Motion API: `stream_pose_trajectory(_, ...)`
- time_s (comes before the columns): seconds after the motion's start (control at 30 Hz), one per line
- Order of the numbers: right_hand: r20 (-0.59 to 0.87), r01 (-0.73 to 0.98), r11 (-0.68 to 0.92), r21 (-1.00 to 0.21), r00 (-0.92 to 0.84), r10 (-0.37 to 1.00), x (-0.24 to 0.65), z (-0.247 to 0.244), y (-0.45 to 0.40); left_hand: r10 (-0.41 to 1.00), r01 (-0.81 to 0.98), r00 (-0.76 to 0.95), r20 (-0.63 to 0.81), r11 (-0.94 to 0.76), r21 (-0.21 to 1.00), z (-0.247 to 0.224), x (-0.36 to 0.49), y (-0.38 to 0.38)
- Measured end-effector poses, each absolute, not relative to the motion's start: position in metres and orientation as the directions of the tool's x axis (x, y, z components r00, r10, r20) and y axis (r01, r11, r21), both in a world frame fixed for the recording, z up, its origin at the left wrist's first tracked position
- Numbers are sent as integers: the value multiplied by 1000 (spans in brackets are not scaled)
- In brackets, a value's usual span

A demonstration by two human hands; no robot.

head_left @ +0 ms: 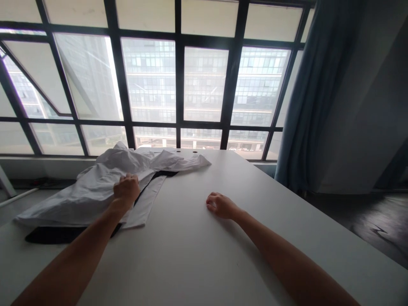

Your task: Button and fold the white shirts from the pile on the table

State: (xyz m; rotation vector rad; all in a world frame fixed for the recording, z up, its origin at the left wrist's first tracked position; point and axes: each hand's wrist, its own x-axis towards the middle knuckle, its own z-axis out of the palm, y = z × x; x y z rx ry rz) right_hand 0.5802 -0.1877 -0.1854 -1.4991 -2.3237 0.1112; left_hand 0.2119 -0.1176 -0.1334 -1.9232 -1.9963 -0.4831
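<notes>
A rumpled white cloth garment [86, 193] lies across the left part of the white table, with a sleeve-like end stretching toward the middle. Black material [55, 234] shows from beneath its near edge and along a strip near its right side. My left hand [126, 188] is over the garment's right part, fingers curled in; whether cloth is pinched in them is hidden. To the right of the garment, my right hand [221, 205] rests low at the bare tabletop, fingers curled together, and what they hold, if anything, cannot be made out.
The white table [185, 255] reaches toward a large dark-framed window [178, 85]. Two small dark spots sit at its far edge. A blue-grey curtain [309, 106] hangs at the right, beside the table's right edge. A pale metal bar [19, 197] stands at the far left.
</notes>
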Motion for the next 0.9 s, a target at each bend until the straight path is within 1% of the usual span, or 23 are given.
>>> stream_pose_trajectory(0.1,256,870,423,-255,-361,897,579,-184,-189,790,997,9,613,-57,59,-119,226,-134)
stream_pose_trajectory(0.17,254,870,423,-253,-362,897,579,-183,-189,767,987,28,642,-124,105,-113,236,-144)
stream_pose_trajectory(0.23,262,867,426,-259,-362,895,579,-182,-189,792,959,86,604,-230,165,-114,248,-152)
stream_pose_trajectory(0.3,266,865,427,-263,-361,894,579,-182,-189,814,875,217,538,-406,262,-120,264,-162)
stream_pose_trajectory(0.37,262,873,413,-259,-348,900,579,-184,-189,784,694,402,473,-598,401,-129,281,-176)
stream_pose_trajectory(0.4,264,881,397,-257,-331,906,580,-185,-189,754,577,492,436,-657,484,-132,289,-186)
stream_pose_trajectory(0.43,273,889,380,-257,-310,911,580,-186,-188,713,449,593,373,-678,582,-134,296,-196)
stream_pose_trajectory(0.47,288,895,366,-257,-290,913,579,-187,-188,658,327,695,291,-649,687,-135,301,-207)
stream_pose_trajectory(0.5,306,898,358,-256,-276,911,579,-189,-187,574,228,797,186,-572,788,-134,304,-218)
stream_pose_trajectory(0.53,323,899,359,-252,-272,906,579,-190,-186,449,165,891,70,-463,871,-131,306,-228)
stream_pose_trajectory(0.57,337,897,367,-245,-276,900,578,-191,-185,292,146,955,-42,-347,927,-128,306,-235)
stream_pose_trajectory(0.6,344,896,376,-235,-285,895,577,-192,-183,136,162,982,-130,-252,954,-124,304,-240)
stream_pose_trajectory(0.63,344,895,384,-226,-295,891,577,-193,-181,29,184,983,-182,-199,962,-120,302,-241)
stream_pose_trajectory(0.67,341,894,390,-218,-305,889,576,-194,-180,2,197,980,-200,-188,962,-116,299,-238)
stream_pose_trajectory(0.7,335,893,397,-211,-316,888,575,-196,-178,60,201,979,-193,-216,955,-114,295,-231)
stream_pose_trajectory(0.73,331,890,408,-204,-329,884,573,-197,-176,198,207,968,-154,-286,936,-113,291,-220)
stream_pose_trajectory(0.77,330,885,423,-197,-346,878,572,-198,-174,369,248,924,-99,-381,891,-114,285,-208)
stream_pose_trajectory(0.8,329,876,443,-191,-368,870,571,-200,-172,526,341,849,-43,-485,806,-117,279,-194)
stream_pose_trajectory(0.83,329,865,466,-186,-392,859,569,-201,-171,660,481,751,22,-570,666,-120,272,-179)
stream_pose_trajectory(0.87,332,851,491,-185,-416,846,566,-201,-171,760,643,645,84,-599,478,-125,263,-165)
stream_pose_trajectory(0.9,340,836,516,-187,-437,832,564,-202,-170,823,771,551,136,-565,295,-130,254,-153)
